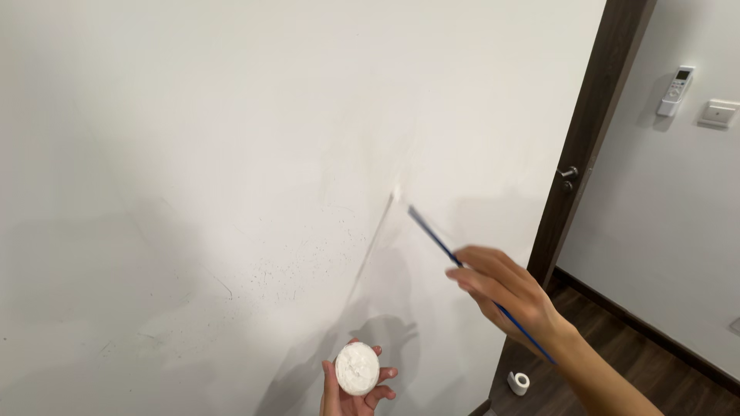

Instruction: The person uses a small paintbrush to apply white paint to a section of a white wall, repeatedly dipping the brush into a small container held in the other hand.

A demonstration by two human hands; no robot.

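Note:
My right hand [505,291] grips a thin blue paintbrush [435,239] by its handle, and the brush tip reaches a small fresh white spot [397,192] on the white wall [231,139]. The handle's end sticks out behind my wrist. Low in the view, my left hand [354,385] cups a small round tub [357,368] filled with white paste or paint. Below and left of the spot, the wall carries a scatter of fine dark specks [301,262] and faint marks.
A dark brown door frame [593,131] with a metal handle [568,176] stands just right of the wall. Beyond it lie a dark wood floor [617,362], a white roll of tape [519,382], and a side wall with a remote holder [675,91] and a switch [718,113].

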